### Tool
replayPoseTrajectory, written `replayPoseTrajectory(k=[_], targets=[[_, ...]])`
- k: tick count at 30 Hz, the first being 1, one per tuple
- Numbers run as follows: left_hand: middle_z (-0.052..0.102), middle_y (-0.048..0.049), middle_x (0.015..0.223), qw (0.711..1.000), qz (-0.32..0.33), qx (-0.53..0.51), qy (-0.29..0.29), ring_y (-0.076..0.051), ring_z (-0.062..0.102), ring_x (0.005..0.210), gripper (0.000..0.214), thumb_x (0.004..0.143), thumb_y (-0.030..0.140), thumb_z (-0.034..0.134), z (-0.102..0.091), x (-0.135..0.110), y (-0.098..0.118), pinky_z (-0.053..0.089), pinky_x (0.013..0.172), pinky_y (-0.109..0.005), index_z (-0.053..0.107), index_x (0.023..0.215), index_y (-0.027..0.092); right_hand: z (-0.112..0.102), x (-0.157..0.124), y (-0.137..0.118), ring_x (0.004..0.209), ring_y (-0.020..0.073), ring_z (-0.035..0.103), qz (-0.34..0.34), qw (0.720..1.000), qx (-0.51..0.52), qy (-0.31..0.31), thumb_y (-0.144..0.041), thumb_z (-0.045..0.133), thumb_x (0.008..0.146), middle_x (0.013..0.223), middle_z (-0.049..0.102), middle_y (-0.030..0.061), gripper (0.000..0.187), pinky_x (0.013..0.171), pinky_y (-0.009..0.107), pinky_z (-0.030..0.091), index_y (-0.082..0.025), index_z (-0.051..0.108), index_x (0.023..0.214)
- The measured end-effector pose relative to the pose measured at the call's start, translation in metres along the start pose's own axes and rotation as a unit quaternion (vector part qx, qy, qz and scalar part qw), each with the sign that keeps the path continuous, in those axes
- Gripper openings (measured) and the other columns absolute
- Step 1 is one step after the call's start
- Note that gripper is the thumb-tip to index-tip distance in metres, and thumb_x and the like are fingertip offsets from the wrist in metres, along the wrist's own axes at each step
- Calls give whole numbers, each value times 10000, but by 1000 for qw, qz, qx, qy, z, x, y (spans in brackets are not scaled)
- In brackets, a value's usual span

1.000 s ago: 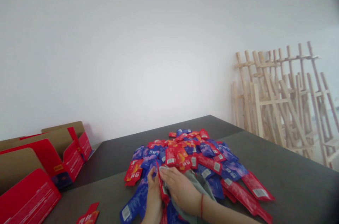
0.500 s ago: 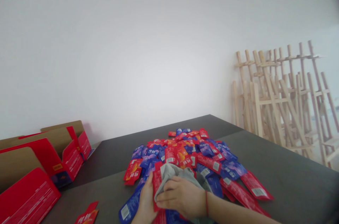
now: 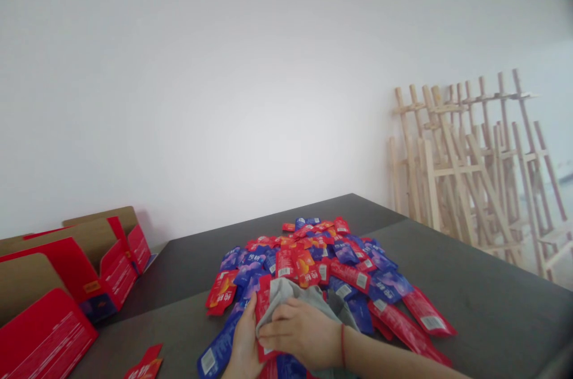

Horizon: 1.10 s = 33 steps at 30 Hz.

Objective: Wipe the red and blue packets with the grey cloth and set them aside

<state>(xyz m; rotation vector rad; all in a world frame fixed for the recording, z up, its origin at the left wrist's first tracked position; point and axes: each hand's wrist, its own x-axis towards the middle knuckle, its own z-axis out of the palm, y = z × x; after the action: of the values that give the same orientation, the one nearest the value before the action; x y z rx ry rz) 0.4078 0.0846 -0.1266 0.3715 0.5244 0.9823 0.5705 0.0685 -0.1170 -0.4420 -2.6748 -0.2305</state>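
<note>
A heap of red and blue sachets point(image 3: 322, 262) covers the middle of the dark table point(image 3: 470, 283). At its near edge my left hand point(image 3: 244, 343) holds a red sachet point(image 3: 263, 307) upright, thumb up against it. My right hand point(image 3: 302, 331) has its fingers closed on a grey cloth point(image 3: 290, 295) and presses it against that sachet. A red string circles my right wrist. A long blue sachet point(image 3: 219, 346) lies just left of my left hand.
Several open red and brown cardboard boxes point(image 3: 67, 283) stand at the left of the table. A loose red sachet point(image 3: 145, 364) lies near the front edge. Wooden frames point(image 3: 470, 170) lean against the white wall at the right.
My right hand lay flat over the cloth and sachet a second ago; it has since bunched the grey cloth up against the red sachet. The view has shifted slightly.
</note>
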Motion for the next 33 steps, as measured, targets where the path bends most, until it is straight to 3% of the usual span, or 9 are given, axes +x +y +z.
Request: replayPoseTrajectory(k=[4,9,15,19,20,22,24,29,33], targets=[[789,-116,1060,998,51,19,23,-267,751,986,409,989,334,489,7,-4,8,559,949,-384,612,1310,111,0,-19,4,1101,181,536,-25,1000,9,0,-281,403,1042,1373,628,-9,346,895,345,428,-204,567,1336],[787,-130,1058,992,95,57,61,-249,742,1025,424,1024,298,385,15,-1,7,550,979,-384,574,1343,93,-5,-18,17,1148,206,537,121,992,-12,19,-212,459,1003,1362,630,62,368,992,362,420,-156,556,1353],[793,-150,966,982,92,113,116,-266,761,947,400,1010,306,406,8,2,6,591,886,-379,640,1217,57,6,-5,-6,1118,192,570,-34,999,13,5,-270,397,1050,1296,681,14,315,908,355,451,-213,597,1286],[778,-139,1067,957,148,193,155,-253,743,1004,376,990,344,434,-6,-7,54,580,893,-363,635,1212,115,20,-19,-5,1061,195,595,-17,999,34,27,-285,424,1043,1182,729,-9,273,862,347,442,-218,629,1211],[767,-151,1097,919,160,314,178,-253,732,1033,414,990,384,414,-12,-11,71,575,902,-363,628,1216,111,22,-22,-1,1051,200,593,24,998,39,39,-272,439,1032,1163,732,-4,268,873,350,437,-218,630,1212],[760,-152,1106,705,172,643,244,-248,717,1055,453,994,355,306,-26,-21,101,558,927,-366,627,1203,113,25,-25,8,1046,207,586,112,990,55,64,-225,452,1010,1150,730,13,278,912,360,428,-218,638,1216],[706,-219,1200,605,170,719,297,-310,629,1208,427,932,241,337,-41,-33,120,459,1059,-453,632,1181,59,26,-24,14,1039,207,582,169,980,73,81,-172,453,989,1134,729,23,300,947,369,418,-221,652,1208],[537,-353,1347,452,149,789,388,-494,404,1365,562,851,129,247,-75,-60,111,268,1082,-695,545,1282,-73,26,-18,15,1034,215,579,199,972,95,82,-122,518,929,1123,731,1,327,954,382,418,-246,676,1187],[520,-173,1476,335,95,844,409,-483,323,1431,539,844,372,418,-94,-65,103,236,1070,-728,555,1350,246,24,-18,12,1049,213,579,200,972,93,84,-110,519,921,1133,729,-2,342,953,375,415,-242,681,1192]])
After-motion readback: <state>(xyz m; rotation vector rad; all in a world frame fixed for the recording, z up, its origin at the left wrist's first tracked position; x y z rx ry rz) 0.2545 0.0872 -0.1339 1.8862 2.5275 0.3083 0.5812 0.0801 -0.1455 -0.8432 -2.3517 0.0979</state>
